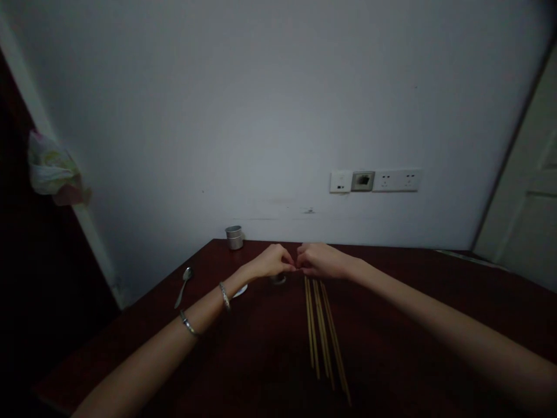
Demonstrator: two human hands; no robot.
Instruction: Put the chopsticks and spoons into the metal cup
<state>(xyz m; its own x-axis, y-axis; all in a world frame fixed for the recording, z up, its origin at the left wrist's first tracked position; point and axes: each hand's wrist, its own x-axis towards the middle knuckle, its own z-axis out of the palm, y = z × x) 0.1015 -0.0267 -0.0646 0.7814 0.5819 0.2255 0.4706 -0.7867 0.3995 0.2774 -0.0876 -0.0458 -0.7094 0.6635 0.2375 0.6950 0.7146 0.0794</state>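
Note:
My left hand and my right hand meet above the dark wooden table, fingers curled and pinched together at the fingertips. What they pinch is too small to make out. Just below them sits a small round object. Several thin wooden chopsticks lie side by side on the table, running from under my right hand toward me. Two bracelets circle my left wrist.
A metal spoon lies at the table's left. A second spoon's bowl shows beside my left wrist. A small metal cup stands by the wall. Wall sockets are above; a door is at right.

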